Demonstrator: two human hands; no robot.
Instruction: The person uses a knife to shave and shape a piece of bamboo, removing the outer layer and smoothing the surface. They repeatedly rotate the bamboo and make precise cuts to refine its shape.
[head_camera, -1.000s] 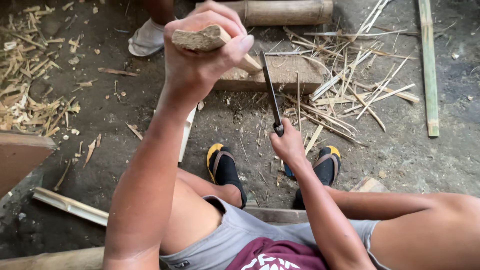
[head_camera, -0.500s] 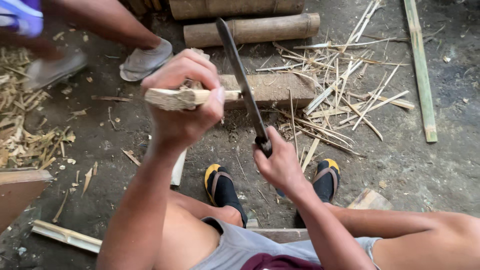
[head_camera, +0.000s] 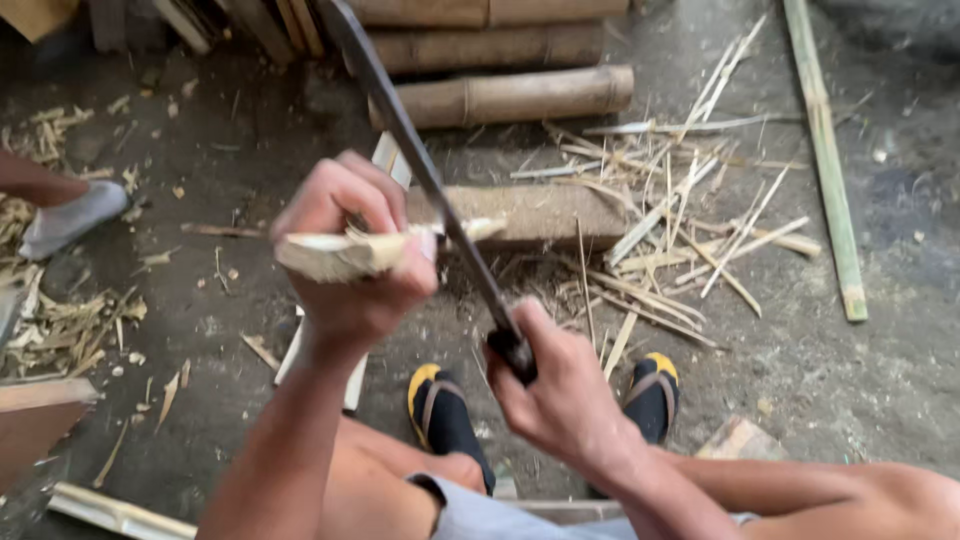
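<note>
Here the left hand (head_camera: 355, 265) is closed tight round a short pale piece of split bamboo (head_camera: 345, 253), held crosswise at mid-height above the dirt floor, while the right hand (head_camera: 560, 390) is wrapped round the dark handle of a long dark-bladed knife (head_camera: 420, 165). The blade runs up and away from the handle and meets the bamboo piece at its right end, so the step in hand looks like splitting or shaving the piece along its grain. The next move likely calls for a firm hold on the piece, fingers kept clear of the edge, and the blade driven in line with the fibres. Below sit two feet in black sandals with yellow edging (head_camera: 445, 415), a flat brownish block (head_camera: 545, 212) on the floor behind the blade, thin pale bamboo slivers (head_camera: 690, 230) scattered right, and round bamboo poles (head_camera: 500, 97) stacked at top. Hard to tell: motion blur softens the bamboo's torn end, the contact point is half covered by fingers, the blade tip runs out of frame, and another person's foot in a grey shoe (head_camera: 65, 220) is cut off at left.
</note>
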